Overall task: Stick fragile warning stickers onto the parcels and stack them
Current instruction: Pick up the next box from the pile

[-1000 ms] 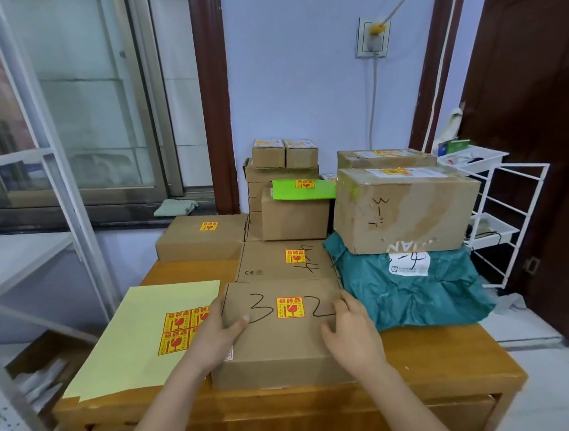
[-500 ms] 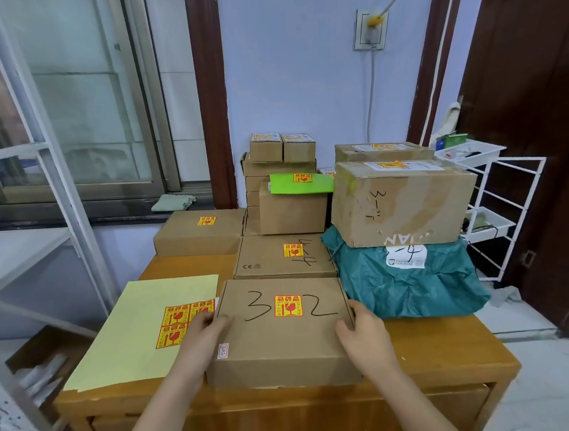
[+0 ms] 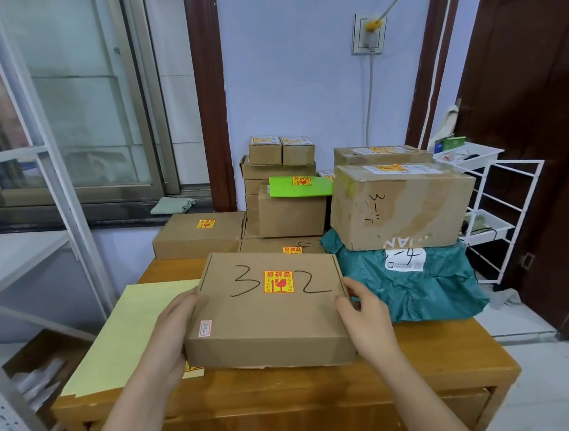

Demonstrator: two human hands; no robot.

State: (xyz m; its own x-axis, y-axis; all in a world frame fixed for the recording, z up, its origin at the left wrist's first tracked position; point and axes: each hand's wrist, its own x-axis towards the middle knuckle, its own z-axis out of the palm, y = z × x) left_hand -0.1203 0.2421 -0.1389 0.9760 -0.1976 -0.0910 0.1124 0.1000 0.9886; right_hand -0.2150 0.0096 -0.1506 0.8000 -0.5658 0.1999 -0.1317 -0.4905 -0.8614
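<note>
A flat cardboard box (image 3: 267,321) marked "3 2" carries a yellow-red fragile sticker (image 3: 278,282) on its top. It hangs just above the wooden table (image 3: 288,390), tilted slightly. My left hand (image 3: 173,330) grips its left side and my right hand (image 3: 367,317) grips its right side. A pale yellow sticker sheet (image 3: 133,333) lies on the table to the left, its stickers mostly hidden under the box and my left hand. Behind it lies another flat stickered box (image 3: 278,247).
A teal bag parcel (image 3: 412,283) with a large box (image 3: 400,204) on top fills the right side. A stickered box (image 3: 197,235), a green parcel (image 3: 299,185) and stacked small boxes stand at the back. A white rack (image 3: 498,213) stands right; a metal shelf frame (image 3: 55,184) left.
Both hands slid from the box's top to its sides. The box has risen off the table and now covers the stickers on the yellow sheet.
</note>
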